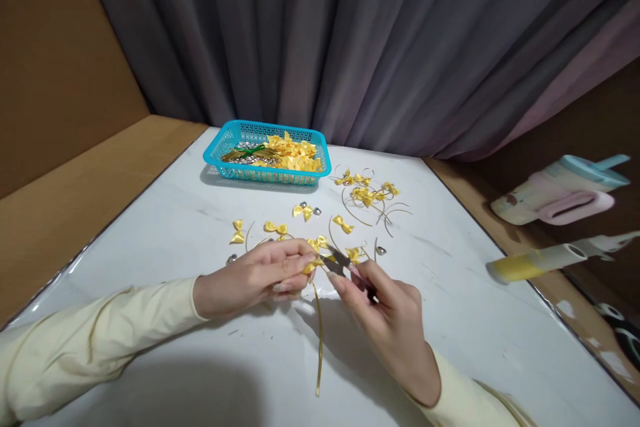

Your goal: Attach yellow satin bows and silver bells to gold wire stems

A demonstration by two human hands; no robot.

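My left hand (270, 270) pinches a yellow satin bow (311, 267) near the middle of the white table. A gold wire (320, 340) hangs down from beneath its fingers. My right hand (383, 300) is closed around dark-bladed scissors (338, 260), whose blades point left, partly apart, against the bow's right side. Their handles are mostly hidden in the palm. Close around both hands lie a loose yellow bow (343, 224), another bow (237, 231) to the left and a small silver piece (381, 250).
A blue basket (267, 177) with yellow bows and a green-tied gold bundle stands at the back. Bows with curled wires (367, 196) lie right of it. A tumbler (555, 190) and a yellow-filled tube (535, 263) are at the right edge. Grey curtains (280, 33) hang behind.
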